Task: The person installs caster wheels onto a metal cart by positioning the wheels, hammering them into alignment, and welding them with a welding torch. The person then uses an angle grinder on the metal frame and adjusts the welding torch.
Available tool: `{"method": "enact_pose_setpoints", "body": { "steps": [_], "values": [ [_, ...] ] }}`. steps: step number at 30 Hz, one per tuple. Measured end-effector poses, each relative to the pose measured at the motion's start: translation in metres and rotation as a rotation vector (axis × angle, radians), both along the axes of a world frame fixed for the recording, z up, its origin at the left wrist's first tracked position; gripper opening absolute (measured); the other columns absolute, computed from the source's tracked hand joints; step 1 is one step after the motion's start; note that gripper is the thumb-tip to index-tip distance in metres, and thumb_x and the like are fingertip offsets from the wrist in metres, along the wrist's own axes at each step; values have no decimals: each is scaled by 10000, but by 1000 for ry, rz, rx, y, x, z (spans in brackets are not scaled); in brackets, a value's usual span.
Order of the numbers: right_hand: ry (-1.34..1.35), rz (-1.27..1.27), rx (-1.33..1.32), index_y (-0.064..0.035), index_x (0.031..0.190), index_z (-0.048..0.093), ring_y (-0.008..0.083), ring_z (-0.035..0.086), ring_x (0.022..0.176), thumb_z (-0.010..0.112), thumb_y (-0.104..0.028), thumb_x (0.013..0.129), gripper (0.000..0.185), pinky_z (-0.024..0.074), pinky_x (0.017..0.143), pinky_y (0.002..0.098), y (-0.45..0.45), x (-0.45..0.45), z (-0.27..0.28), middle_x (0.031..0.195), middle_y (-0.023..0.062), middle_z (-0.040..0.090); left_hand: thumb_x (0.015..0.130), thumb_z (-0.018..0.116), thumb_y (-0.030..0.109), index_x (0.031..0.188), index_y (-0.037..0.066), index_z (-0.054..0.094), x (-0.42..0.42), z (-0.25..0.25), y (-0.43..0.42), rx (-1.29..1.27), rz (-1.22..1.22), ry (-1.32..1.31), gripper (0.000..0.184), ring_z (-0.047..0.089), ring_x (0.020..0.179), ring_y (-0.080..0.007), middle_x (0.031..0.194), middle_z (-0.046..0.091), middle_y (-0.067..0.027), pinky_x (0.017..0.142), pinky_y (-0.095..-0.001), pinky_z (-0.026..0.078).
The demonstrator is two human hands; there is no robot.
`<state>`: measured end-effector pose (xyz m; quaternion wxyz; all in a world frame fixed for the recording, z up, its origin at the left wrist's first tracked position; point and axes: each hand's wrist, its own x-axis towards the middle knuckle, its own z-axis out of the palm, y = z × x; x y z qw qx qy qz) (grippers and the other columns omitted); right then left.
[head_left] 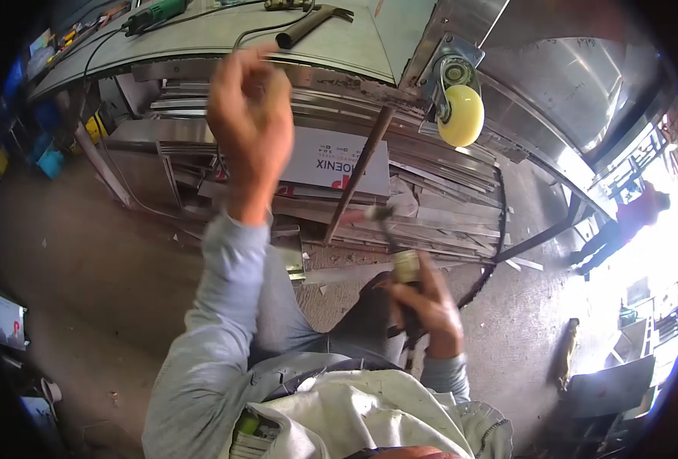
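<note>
My left hand (253, 134) is raised in front of the workbench edge, its fingers loosely bent and apart. Motion blurs it a little, and nothing shows between the fingers. Lower down on the right, my right hand (433, 314) is wrapped around a dark handheld power tool (406, 268) with a pale label, resembling a grinder. Its narrow front end points up and away from me and is blurred. A yellow caster wheel (461, 116) on a metal bracket (455, 73) is fixed to a steel frame, above and beyond the tool.
On the workbench (201, 42) lie a hammer (308, 29), a green power tool (155, 14) and a cable. Metal strips (446, 206) and a white printed box (331, 162) are stacked below. A slanted rusty bar (360, 176) stands before them. Another person (629, 222) is at far right.
</note>
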<state>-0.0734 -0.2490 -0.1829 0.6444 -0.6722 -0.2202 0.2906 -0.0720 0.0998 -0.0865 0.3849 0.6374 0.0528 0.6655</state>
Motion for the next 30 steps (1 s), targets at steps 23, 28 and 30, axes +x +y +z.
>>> {"method": "enact_pose_setpoints", "body": {
  "steps": [23, 28, 30],
  "values": [
    [-610, -107, 401, 61, 1269, 673, 168, 705, 988, 653, -14, 967, 312, 559, 898, 314, 25, 44, 43, 1059, 128, 752, 1005, 658, 332, 810, 38, 654, -13, 43, 3, -361, -155, 246, 353, 433, 590, -64, 680, 508, 24, 500, -280, 310],
    [-741, 21, 652, 71, 1490, 471, 205, 696, 1037, 711, -204, 1009, 604, 560, 943, 336, 60, 27, 116, 1181, 195, 703, 1042, 620, 259, 1040, -22, 683, -54, 5, -107, -208, -178, 10, 288, 475, 627, -69, 774, 552, -4, 551, -209, 341],
    [-747, 37, 742, 62, 1597, 297, 238, 681, 1097, 699, -313, 1027, 792, 552, 970, 347, 76, 26, 128, 1262, 216, 660, 1031, 624, 250, 1124, -44, 680, -57, -13, -127, -31, -15, -14, 313, 490, 636, -99, 810, 604, -28, 560, -258, 368]
  ]
}}
